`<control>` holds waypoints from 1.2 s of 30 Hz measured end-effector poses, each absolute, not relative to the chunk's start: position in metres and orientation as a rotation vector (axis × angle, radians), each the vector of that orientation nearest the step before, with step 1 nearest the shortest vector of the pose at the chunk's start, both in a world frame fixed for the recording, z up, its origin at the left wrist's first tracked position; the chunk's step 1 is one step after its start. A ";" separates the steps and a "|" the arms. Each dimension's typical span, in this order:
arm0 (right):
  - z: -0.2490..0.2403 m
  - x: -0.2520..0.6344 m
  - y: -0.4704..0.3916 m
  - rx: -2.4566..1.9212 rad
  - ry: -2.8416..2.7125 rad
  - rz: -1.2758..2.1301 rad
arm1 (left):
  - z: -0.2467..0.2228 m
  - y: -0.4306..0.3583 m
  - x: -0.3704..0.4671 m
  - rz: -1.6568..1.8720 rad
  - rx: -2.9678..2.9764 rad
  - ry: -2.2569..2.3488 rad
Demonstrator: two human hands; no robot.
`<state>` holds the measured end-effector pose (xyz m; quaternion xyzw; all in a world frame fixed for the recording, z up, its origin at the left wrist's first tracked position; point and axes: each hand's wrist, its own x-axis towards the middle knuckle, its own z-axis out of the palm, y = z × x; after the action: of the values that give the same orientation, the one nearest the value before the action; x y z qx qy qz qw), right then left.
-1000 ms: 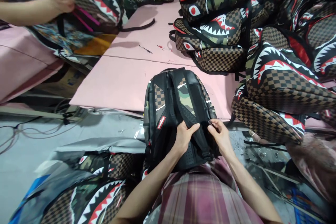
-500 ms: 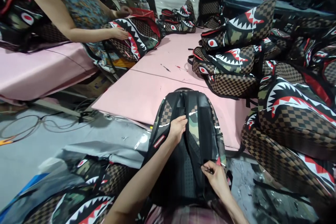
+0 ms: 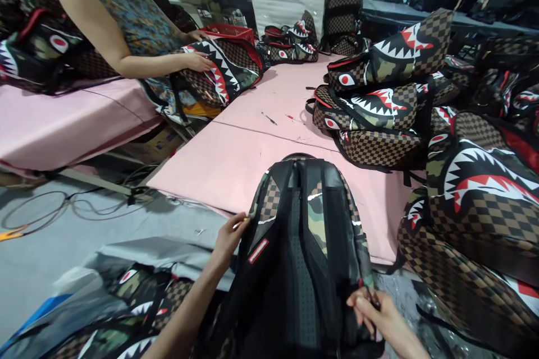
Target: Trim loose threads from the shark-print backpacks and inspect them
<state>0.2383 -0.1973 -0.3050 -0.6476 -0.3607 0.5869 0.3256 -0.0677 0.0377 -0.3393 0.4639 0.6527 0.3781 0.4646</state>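
A backpack with a black back panel, checkered and camouflage patches and a small red label lies before me, straps up, its top on the pink table. My left hand is at its left edge, fingers closed in a pinch on the side of the bag. At the lower right side of the bag is my right hand, its fingers curled closed around a small dark object, mostly hidden by the fingers, whose kind I cannot make out.
Shark-mouth backpacks are stacked on the right of the pink table, with more below left. A thin dark tool and a red one lie on it. Across it, a person handles another backpack.
My left hand has moved from the middle of the back panel to the bag's left edge. My right hand has shifted down and right. The backpack appears slightly lower in view.
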 end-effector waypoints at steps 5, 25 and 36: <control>-0.285 0.266 -0.168 -1.845 -0.842 1.103 | -0.330 0.039 -0.045 1.054 1.468 1.670; -0.282 0.257 0.056 -1.526 -0.756 1.249 | -0.294 0.096 0.119 0.828 0.763 0.892; -0.285 0.266 0.062 -1.455 -0.635 1.456 | -0.282 0.107 0.125 0.729 0.732 0.803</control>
<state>0.2665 0.0620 -0.2849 -0.5947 -0.2594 0.5951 0.4743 0.1246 0.1068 -0.2823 0.3404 0.3734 0.3390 0.7936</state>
